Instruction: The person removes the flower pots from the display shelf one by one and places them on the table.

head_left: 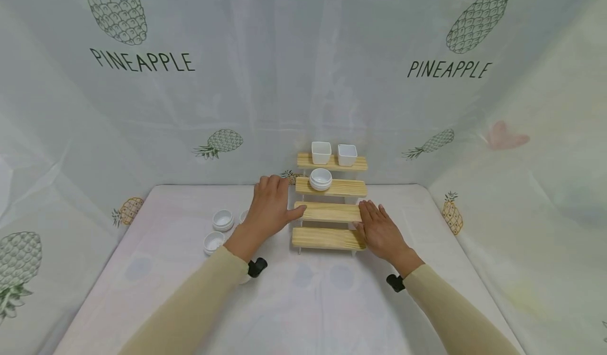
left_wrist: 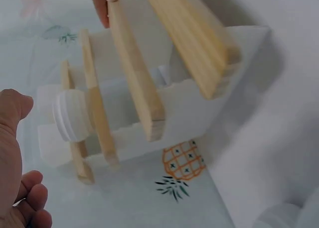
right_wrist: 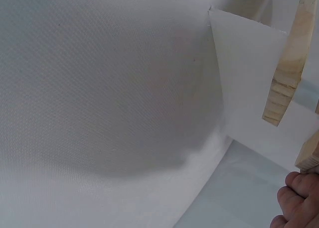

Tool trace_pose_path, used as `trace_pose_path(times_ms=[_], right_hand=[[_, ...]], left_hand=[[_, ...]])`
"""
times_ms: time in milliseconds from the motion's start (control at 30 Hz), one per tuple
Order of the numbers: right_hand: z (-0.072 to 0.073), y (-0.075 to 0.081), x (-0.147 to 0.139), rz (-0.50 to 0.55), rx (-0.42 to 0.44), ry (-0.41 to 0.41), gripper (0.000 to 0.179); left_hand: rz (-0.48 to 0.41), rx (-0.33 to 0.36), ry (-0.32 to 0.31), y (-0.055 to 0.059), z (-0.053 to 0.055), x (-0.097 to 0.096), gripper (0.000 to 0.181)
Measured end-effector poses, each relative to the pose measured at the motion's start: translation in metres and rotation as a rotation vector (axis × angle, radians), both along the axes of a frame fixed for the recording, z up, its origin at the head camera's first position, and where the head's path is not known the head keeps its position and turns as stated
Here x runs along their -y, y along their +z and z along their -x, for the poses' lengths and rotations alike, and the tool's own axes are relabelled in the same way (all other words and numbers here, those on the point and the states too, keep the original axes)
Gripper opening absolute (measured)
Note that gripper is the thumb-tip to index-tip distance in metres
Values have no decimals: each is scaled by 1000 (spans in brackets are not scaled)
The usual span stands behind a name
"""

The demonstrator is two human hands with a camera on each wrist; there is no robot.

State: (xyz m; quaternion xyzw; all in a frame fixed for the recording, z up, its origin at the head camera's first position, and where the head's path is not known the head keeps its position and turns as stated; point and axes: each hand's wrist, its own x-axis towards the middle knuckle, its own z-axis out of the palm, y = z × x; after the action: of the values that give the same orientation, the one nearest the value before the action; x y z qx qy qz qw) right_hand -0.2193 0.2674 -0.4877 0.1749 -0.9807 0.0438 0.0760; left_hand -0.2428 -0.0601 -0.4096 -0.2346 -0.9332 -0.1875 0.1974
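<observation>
A four-step wooden display stand [head_left: 327, 213] with white side panels stands at the back of the table. Its top plank carries two square white cups [head_left: 321, 153]. One plank lower sit round white bowls [head_left: 320, 180] that look stacked. My left hand [head_left: 270, 207] hovers beside the stand's left side, thumb apart from loosely bent fingers, holding nothing. In the left wrist view a gap separates this hand from the bowls. At the right end of the lower planks, my right hand [head_left: 379, 231] touches the stand with fingers extended; its fingertips meet a plank end.
Several round white bowls [head_left: 223, 219] stand on the table left of the stand, some partly covered by the left hand and forearm. A pineapple-print sheet [head_left: 284, 91] hangs behind and at both sides. Black straps [head_left: 395, 283] circle the wrists.
</observation>
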Motion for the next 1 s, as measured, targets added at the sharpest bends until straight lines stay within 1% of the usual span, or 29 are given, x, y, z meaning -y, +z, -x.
trace_pose_path(times_ms=[100,200,300,467,600,800,867,1000], right_hand=[[0,1,0,-3,8,-5,67],[-1,1,1,0,16,-7,67],[-1,1,1,0,15,-7,67],[-1,2,1,-7,9,-5,67],[0,2,0,-8,15,-5,67],[0,1,-1,-10,15,-7,68],[1,1,-1,-8,14,-8,68],[1,0,-1,-6,10,-13,68]], left_hand=[[12,28,-5,7,12,-13,73],[39,48,-3,10,22,-24,75],[57,58,2,9,30,-34,78],[73,47,15,5,43,-48,75],[87,25,16,3,49,-56,71],[157,-12,36,5,55,-63,71],[179,-6,51,5,56,-64,70],[206,41,84,6,58,-67,71]])
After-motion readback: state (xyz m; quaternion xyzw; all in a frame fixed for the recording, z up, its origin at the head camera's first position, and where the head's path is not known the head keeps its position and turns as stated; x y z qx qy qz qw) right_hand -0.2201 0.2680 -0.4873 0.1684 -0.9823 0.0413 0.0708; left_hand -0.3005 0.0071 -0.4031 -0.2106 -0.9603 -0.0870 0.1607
